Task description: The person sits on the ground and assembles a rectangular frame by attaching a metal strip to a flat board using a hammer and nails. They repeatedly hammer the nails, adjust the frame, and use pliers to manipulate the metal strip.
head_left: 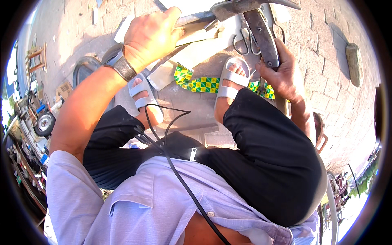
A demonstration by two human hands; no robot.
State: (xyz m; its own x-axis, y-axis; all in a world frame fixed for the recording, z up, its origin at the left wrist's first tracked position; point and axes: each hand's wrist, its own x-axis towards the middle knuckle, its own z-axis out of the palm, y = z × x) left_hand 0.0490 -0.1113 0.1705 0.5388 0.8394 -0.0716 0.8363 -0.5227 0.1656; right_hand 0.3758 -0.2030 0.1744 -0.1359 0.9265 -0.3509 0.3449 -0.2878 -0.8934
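Note:
My left hand (152, 34) is closed around a grey metal bar (196, 18) at the top of the view, above my left sandalled foot (143, 96). A dark band sits on that wrist. My right hand (281, 71) grips the long dark handle of a large metal tool (261, 30) that runs up to a rusty steel head (245, 6). A pair of scissors (245, 41) lies on a pale board (204, 47) between the two hands. I am seated, black trousers and both feet below the hands.
A strip of green and yellow checkered material (204, 83) lies under my feet on brick paving (322, 53). A loose stone (354, 63) lies at right. A round dark lid (83, 69), a wheel (44, 122) and clutter stand at left. A black cable (179, 179) crosses my shirt.

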